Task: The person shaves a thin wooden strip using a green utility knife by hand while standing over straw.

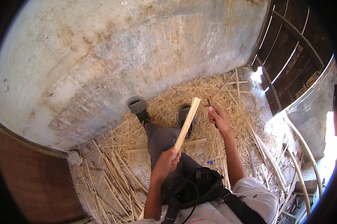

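My left hand (167, 162) is closed round the lower end of a pale split bamboo strip (187, 123), which slants up and away to the right over my legs. To the right of the strip's far end, my right hand (217, 116) is wrapped round a knife (209, 103). Its dark narrow blade points up and away, and a bit of green handle shows at the fingers. A small gap lies between the blade and the strip. Most of the handle is hidden in my grip.
Pale shavings (220, 89) cover the floor around my feet. Long thin bamboo sticks (116, 183) lie in a heap at the left, and longer poles (299, 175) lean at the right. A stained wall (138, 48) rises ahead, with a dark plank door (288, 56) at the far right.
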`<state>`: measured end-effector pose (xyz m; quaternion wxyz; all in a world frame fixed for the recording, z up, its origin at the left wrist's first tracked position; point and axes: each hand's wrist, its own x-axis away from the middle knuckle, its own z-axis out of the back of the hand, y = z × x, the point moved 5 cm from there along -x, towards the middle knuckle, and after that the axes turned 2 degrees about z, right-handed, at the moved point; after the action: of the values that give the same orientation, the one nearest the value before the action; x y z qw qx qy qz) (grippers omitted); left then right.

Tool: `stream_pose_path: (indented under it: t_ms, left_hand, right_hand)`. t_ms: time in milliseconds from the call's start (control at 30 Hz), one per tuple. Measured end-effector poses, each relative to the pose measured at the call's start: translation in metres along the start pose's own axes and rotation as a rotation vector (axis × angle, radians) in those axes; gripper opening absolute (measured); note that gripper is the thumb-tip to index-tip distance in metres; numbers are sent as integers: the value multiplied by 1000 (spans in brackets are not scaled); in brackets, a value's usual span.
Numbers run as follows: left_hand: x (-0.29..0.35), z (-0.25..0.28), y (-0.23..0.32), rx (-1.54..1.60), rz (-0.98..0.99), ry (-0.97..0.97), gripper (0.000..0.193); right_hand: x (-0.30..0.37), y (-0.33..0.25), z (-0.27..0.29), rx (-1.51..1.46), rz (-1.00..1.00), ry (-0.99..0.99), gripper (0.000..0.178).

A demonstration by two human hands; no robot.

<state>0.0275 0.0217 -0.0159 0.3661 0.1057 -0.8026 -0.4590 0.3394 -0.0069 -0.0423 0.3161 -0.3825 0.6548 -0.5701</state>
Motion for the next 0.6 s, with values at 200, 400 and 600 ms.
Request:
stream_pose_path:
  t_ms: [200,400,600]
  left_hand:
    - [-2,8,-5,16,-12,-40,44]
    - [-3,7,-5,-15,-25,-74,44]
    - [1,3,1,-70,-25,-48,44]
  right_hand:
    - [-1,-23,-46,-316,9,-108,45]
    - [4,-37,-71,-262,37,-168,24]
    - [6,-41,-82,-345,22,-87,19]
